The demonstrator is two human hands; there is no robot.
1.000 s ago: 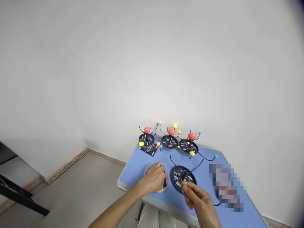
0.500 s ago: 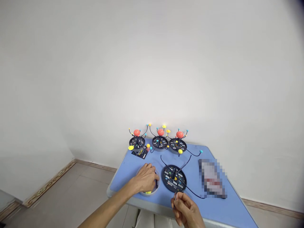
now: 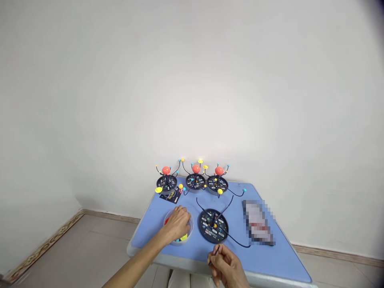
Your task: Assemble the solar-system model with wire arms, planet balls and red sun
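One black rod [image 3: 216,250] is pinched in the right hand [image 3: 224,265], bottom centre; the left hand [image 3: 177,222], seemingly curled, is dipped into the tub [image 3: 191,229], grasp hidden.

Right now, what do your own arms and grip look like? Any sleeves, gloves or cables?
They are a person's, with no cables in view. The left hand has five fingers and no glove; the left forearm shows no sleeve or watch. The right hand is gloveless too, though most of its forearm is out of view. I can make out no rings or markings.
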